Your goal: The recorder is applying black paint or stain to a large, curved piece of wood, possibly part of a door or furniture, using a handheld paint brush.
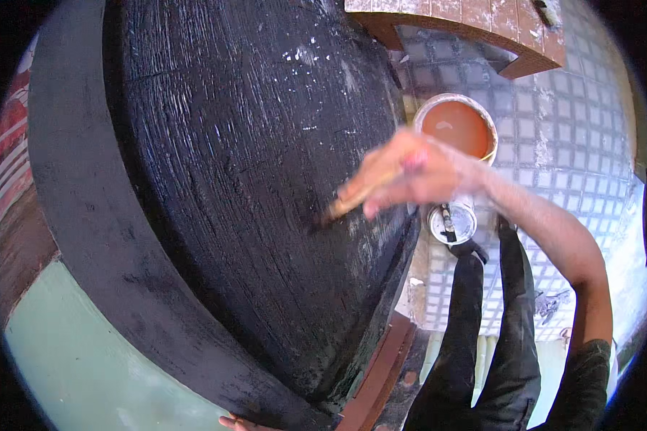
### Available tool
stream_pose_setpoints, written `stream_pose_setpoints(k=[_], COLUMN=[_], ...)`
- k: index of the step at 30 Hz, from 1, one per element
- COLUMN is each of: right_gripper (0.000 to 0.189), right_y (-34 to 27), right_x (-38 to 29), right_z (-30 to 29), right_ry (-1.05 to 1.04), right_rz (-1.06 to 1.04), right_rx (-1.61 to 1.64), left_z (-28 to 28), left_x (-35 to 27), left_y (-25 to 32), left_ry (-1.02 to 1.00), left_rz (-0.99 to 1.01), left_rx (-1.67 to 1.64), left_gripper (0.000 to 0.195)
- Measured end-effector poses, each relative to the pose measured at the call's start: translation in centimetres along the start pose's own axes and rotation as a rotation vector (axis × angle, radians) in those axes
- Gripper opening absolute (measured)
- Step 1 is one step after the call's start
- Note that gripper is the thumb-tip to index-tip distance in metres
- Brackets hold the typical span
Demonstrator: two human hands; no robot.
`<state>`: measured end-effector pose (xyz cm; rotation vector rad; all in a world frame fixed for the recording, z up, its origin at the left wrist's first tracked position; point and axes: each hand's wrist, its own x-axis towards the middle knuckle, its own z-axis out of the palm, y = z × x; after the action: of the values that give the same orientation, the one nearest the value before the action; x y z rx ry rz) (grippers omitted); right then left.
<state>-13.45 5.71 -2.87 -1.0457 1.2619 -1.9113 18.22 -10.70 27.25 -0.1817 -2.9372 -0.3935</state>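
My right hand (404,172) is closed around the light wooden handle of a brush (348,202), blurred by motion. The brush's dark tip is at or just over a wide black surface (237,161) with a rough, streaked, wet-looking texture and scattered white specks. At the bottom edge of the picture, only some fingers of my left hand (242,424) show, by the outer edge of the smooth dark grey border (81,161); the rest is hidden. Below my right forearm, a small white bucket (453,223) carries a dark-stained tool on top.
A larger white bucket (493,134) of orange-brown liquid stands on the grey checked tile floor (561,129), behind my right wrist. A brown step or bench (453,19) with white stains is at the top right. Pale green wall (97,366) lies lower left. My legs are beside the small bucket.
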Motion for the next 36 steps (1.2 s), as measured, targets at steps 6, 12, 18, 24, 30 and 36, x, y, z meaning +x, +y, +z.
stream_pose_setpoints(k=[6, 12, 18, 24, 30, 36], right_gripper=[0.022, 0.017, 0.031, 0.020, 0.019, 0.015], right_y=[1.5, 2.3, 2.4, 1.5, 2.0, 2.2], right_x=[10.3, 13.6, 4.5, -0.1, 11.2, 18.4], right_z=[-9.1, -11.8, 0.0, 3.5, -8.3, -14.7], right_ry=[0.434, 0.516, 0.312, 0.128, 0.436, 0.744], right_rz=[-0.362, -0.465, -0.329, -0.332, -0.396, -0.473], right_rx=[0.027, 0.166, -0.137, 0.381, 0.090, 0.454], left_z=[-1.4, -0.9, -0.6, -1.0, -0.2, -0.1], left_x=[-0.7, -1.2, -0.4, 1.0, 0.6, 0.2], left_y=[-0.6, -0.3, -0.1, 0.5, -0.3, 0.2], left_ry=[-0.029, 0.000, 0.028, -0.087, -0.018, 0.008], left_rz=[0.149, 0.032, 0.034, 0.083, 0.165, 0.028], left_rx=[0.051, 0.029, 0.034, 0.070, 0.050, 0.089], left_gripper=[0.083, 0.082, 0.080, 0.075, 0.076, 0.071])
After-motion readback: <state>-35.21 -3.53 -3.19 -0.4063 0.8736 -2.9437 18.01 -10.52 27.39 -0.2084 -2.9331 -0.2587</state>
